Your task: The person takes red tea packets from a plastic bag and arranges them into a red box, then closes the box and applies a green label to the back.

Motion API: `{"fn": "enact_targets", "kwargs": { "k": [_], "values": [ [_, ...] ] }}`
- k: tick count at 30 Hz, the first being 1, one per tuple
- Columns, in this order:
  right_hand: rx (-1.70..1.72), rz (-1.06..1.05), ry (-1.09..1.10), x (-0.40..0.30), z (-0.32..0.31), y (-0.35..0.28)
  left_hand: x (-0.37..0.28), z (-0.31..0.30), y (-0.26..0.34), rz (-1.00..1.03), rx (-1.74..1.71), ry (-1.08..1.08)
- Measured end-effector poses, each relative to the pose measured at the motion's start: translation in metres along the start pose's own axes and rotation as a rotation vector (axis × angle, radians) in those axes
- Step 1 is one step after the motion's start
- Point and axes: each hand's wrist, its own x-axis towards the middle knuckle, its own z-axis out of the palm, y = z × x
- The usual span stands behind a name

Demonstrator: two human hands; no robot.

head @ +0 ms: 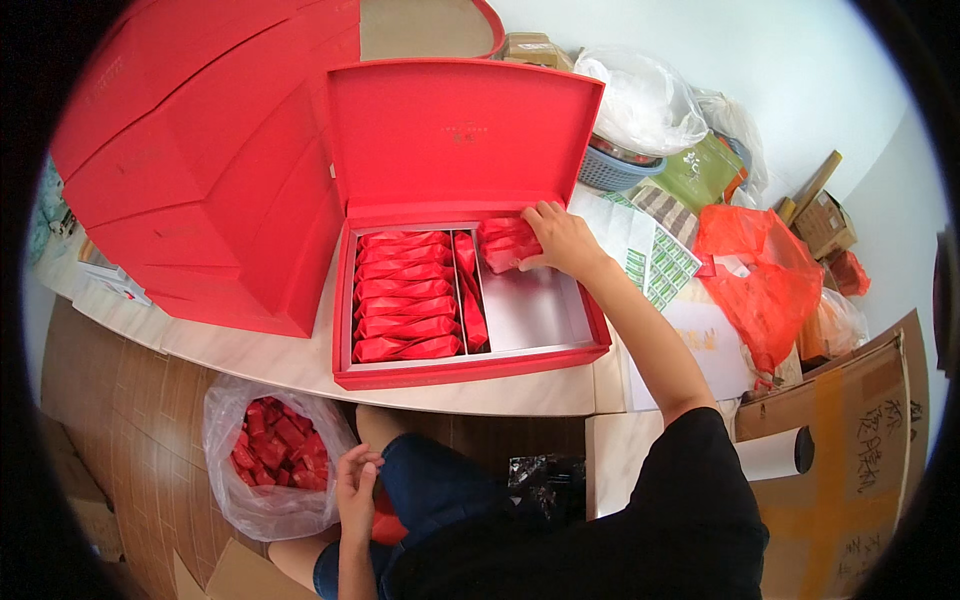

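A red gift box (472, 371) with its lid raised lies on the marble-patterned table. Its left compartment holds a column of red foil packets (409, 289), and the narrow middle one holds red packets set on edge (471, 292). My right hand (559, 238) is shut on red packets (504, 241) at the back left of the silver-lined right compartment, whose front part shows its bare floor. Beside my knee, my left hand (358, 480) holds nothing visible, its fingers loosely bent. Left of it, a clear plastic bag (225, 491) contains many red packets.
Stacked red boxes (195, 187) rise at the left. Right of the gift box are sheets of green labels (667, 262), an orange plastic bag (765, 270) and a blue basket (611, 169). A large cardboard box (832, 450) stands at the right.
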Motion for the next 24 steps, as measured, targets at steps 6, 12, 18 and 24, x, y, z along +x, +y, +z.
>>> {"fn": "enact_targets", "kwargs": {
  "k": [6,12,18,24],
  "values": [
    [-0.172,0.057,-0.045,-0.023,0.004,0.003,-0.003,-0.001,-0.006,-0.041,0.005,-0.021],
    [-0.083,0.146,-0.005,-0.046,-0.04,0.006,-0.001,-0.006,-0.007,-0.084,0.034,0.008],
    [-0.077,0.027,0.178,-0.042,-0.087,-0.06,0.006,-0.033,-0.019,-0.084,-0.074,0.085],
    [0.586,-0.375,0.328,-0.055,-0.063,-0.246,0.001,-0.093,-0.052,-0.072,-0.218,0.251]
  ]
}}
